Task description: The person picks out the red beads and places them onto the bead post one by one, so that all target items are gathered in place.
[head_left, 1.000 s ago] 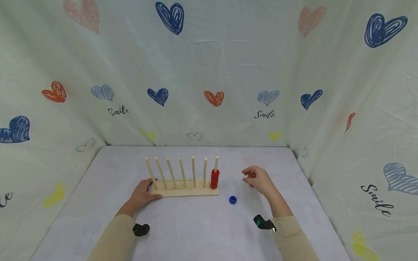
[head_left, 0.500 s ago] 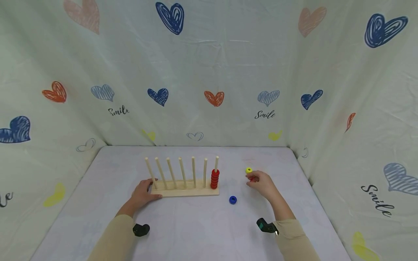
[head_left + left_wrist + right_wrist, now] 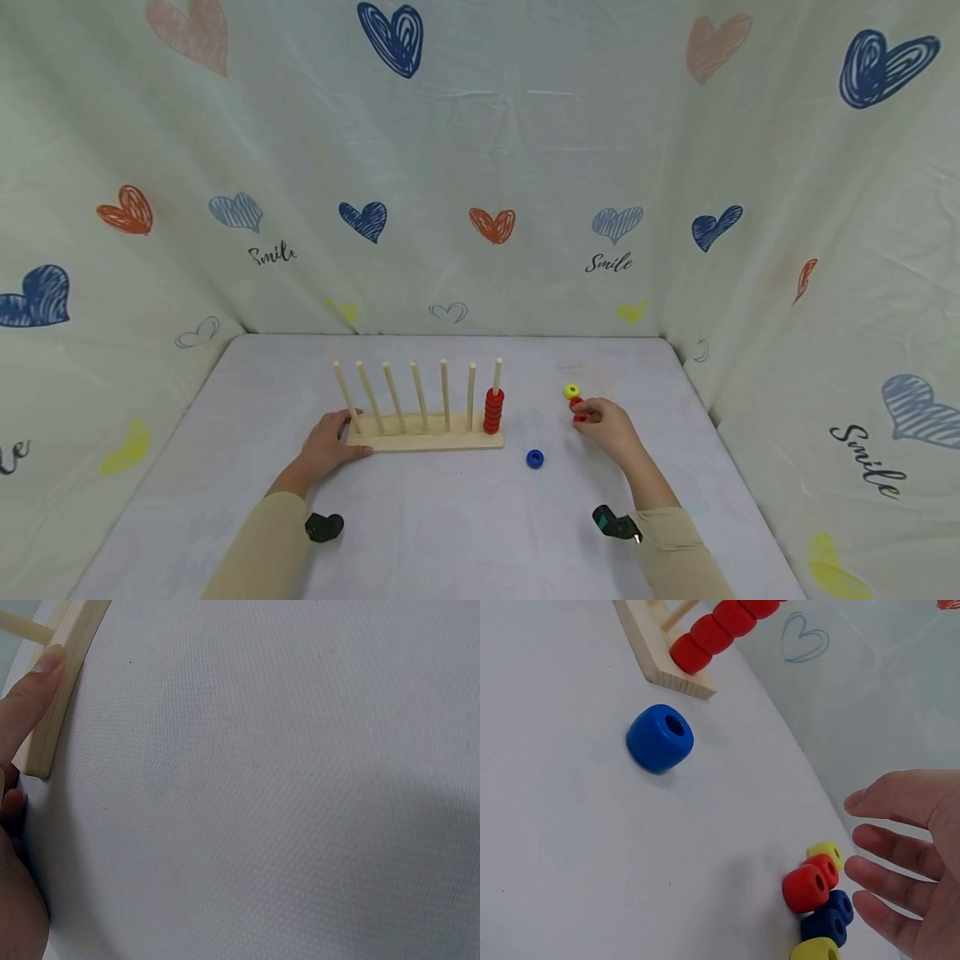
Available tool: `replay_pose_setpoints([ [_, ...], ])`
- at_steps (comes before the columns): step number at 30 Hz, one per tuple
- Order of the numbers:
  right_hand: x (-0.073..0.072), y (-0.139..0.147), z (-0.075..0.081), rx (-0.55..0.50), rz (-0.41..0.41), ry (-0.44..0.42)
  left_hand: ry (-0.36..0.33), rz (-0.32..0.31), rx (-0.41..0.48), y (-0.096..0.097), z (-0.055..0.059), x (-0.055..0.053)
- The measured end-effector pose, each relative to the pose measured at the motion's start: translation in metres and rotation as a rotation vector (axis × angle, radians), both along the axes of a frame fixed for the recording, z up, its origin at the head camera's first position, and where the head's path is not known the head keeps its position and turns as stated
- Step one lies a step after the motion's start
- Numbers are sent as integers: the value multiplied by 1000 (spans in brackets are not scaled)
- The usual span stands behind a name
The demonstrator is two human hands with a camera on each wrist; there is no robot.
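Note:
A wooden peg stand [image 3: 431, 444] has a row of upright pegs; its right-end peg carries a stack of red beads [image 3: 493, 412]. My left hand [image 3: 327, 439] grips the stand's left end, thumb along the front edge, the other fingers partly hidden. My right hand [image 3: 606, 427] is beside a small group of beads, its fingers spread and loosely bent. In the right wrist view nothing sits between thumb and fingers. That group shows a red bead [image 3: 805, 889], a blue bead [image 3: 824, 927] and a yellow bead [image 3: 817, 950], among others.
A single blue bead [image 3: 535, 459] lies on the white table [image 3: 450, 525] between the stand and my right hand. A curtain [image 3: 480, 150] printed with hearts hangs behind the table and at both sides.
My right hand has drawn back toward the lower right, uncovering the yellow bead and then a red one. My left hand and the peg stand have kept their place.

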State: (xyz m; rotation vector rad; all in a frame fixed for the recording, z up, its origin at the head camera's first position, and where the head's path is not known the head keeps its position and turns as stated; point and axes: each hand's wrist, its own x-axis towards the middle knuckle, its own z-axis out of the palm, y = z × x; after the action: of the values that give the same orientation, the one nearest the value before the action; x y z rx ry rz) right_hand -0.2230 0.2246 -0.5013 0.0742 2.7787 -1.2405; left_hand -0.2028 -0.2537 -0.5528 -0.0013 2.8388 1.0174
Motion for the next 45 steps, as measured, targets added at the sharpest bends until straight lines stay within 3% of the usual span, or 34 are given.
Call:
replay_pose_setpoints([
  [22, -3, 11, -24, 20, -72, -67, -18, 9, -10, 2, 3, 1],
  [45, -5, 13, -36, 40, -119, -42, -10, 12, -8, 1, -1, -2],
])
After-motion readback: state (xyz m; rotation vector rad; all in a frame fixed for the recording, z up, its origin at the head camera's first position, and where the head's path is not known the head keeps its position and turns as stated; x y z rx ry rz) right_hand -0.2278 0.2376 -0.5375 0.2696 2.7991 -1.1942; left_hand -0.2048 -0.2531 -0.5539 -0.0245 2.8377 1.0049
